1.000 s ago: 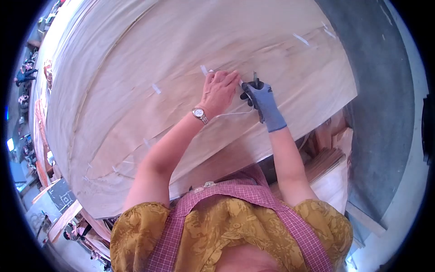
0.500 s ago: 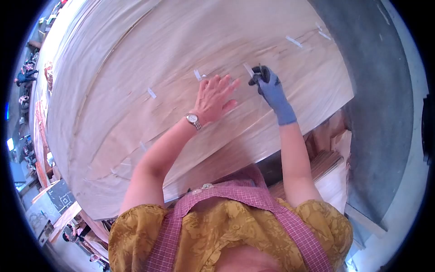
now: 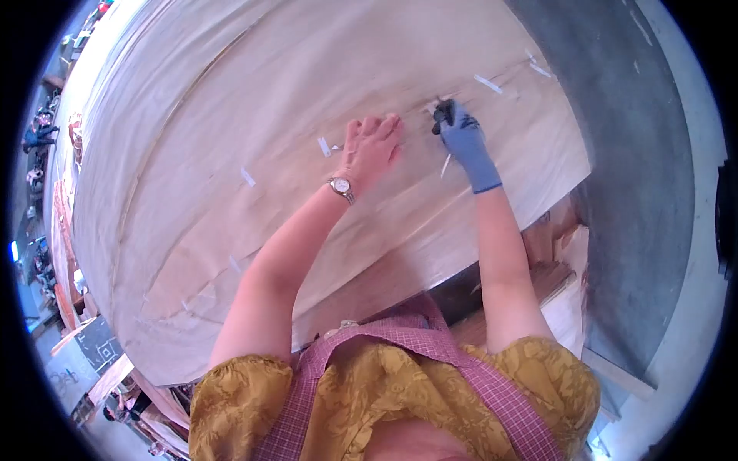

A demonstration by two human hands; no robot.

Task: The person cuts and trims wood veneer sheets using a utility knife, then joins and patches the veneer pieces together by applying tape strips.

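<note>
A large, thin pale wood veneer sheet [image 3: 369, 69] spreads beneath both hands, with a crack or seam running across it. My left hand [image 3: 371, 150], bare and wearing a wristwatch [image 3: 340, 185], lies palm down on the sheet with its fingers slightly bent and holding nothing. To its right, my right hand [image 3: 463, 142] wears a blue-grey glove with black fingertips. Its fingers are pinched together against the veneer at the seam. A narrow white strip of tape [image 3: 446, 165] sticks out below the glove; the rest of what the fingers hold is hidden.
Short white tape pieces [image 3: 488, 84] dot the sheet along the seam, another [image 3: 324, 147] beside my left hand. A dark grey surface [image 3: 626, 154] borders the right side. Stacked wood sheets [image 3: 557, 280] stand below the sheet's edge. People [image 3: 38, 137] are far off at left.
My right hand has shifted slightly up, its fingertips now pressing on the veneer. The white strip now shows below the glove. My left hand has moved a little, its fingers less spread.
</note>
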